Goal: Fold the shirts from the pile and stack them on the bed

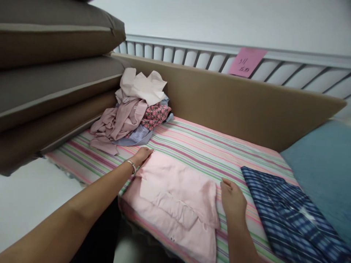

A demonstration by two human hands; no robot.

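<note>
At far left, brown cushions (55, 87) are stacked beside the bed. The left arm (79, 212) enters from the bottom left corner and stretches up and to the right, long and nearly straight, with a bracelet (132, 166) at the wrist. Beyond it lies a pile of clothes (126, 120). The left hand (142, 155) is palm down, its fingertips pinched together on the far left corner of the pink garment (178, 179), which lies flat on the striped sheet (203, 146) between the hands at the bed's near edge. The right forearm (241, 241) rises more steeply from the bottom edge, leaning a little left. The right hand (234, 199) is turned on its side just beside the garment's far right corner, fingers curled toward the thumb; no cloth shows in them, but I cannot tell how tightly they close. Right of it lies a plaid cloth (287, 215), then a blue cloth (323, 164) at far right.
</note>
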